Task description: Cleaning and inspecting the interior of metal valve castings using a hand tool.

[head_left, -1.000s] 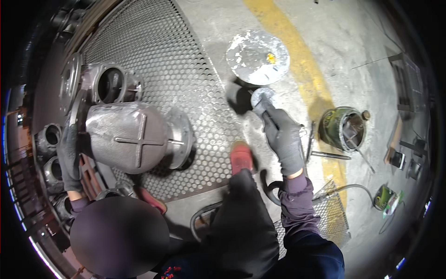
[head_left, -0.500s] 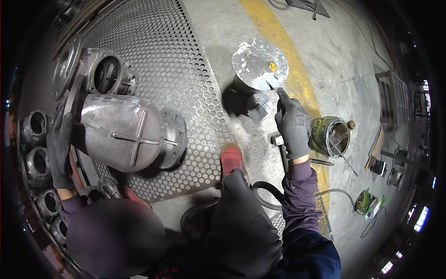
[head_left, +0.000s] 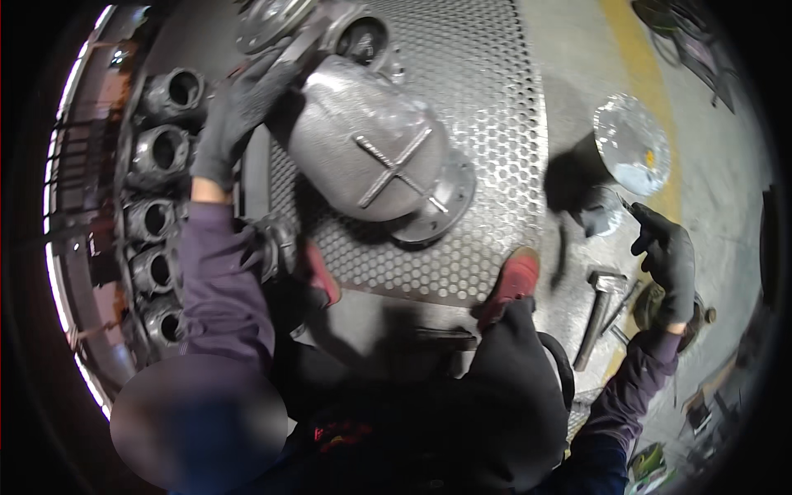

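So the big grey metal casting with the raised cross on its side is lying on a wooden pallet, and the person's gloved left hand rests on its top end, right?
Not quite. The head view shows the casting lying on a perforated metal plate, not wood. The gloved left hand does rest at its top end.

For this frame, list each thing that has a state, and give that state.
Left hand: gloved, resting on the casting's upper end.
Right hand: gloved, holding a thin tool, off the plate.
Casting: lying on its side on the perforated plate.
Round disc: flat on the floor.
Hammer: lying on the floor, untouched.
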A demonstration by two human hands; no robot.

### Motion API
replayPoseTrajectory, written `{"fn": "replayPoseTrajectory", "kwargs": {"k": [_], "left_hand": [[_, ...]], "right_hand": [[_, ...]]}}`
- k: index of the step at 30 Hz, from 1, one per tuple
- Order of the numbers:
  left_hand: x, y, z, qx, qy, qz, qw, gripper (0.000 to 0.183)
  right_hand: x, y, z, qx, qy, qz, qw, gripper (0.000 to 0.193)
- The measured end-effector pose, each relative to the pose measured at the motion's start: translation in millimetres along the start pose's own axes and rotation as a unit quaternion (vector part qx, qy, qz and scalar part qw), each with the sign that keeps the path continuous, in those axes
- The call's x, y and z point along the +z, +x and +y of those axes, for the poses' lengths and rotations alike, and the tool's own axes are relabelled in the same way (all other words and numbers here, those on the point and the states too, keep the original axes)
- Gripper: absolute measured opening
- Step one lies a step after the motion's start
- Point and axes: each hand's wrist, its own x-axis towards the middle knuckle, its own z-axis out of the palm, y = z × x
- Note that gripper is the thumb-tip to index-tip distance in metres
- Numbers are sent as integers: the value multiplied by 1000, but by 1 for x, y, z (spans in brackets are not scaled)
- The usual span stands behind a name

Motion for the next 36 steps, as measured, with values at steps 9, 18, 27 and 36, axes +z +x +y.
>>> {"fn": "replayPoseTrajectory", "kwargs": {"k": [9,18,27,36], "left_hand": [[-3,-15,-8,-3,-120,-8,993,45],[-11,-18,-45,54,-10,-10,998,51],[-9,-12,-35,143,147,0,979,44],[-9,-12,-48,120,141,6,983,46]], "right_hand": [[136,49,-129,-521,-78,63,848,42],[161,83,-144,-581,-168,133,785,38],[165,96,-149,-611,-197,123,757,26],[154,84,-162,-579,-269,133,758,16]]}}
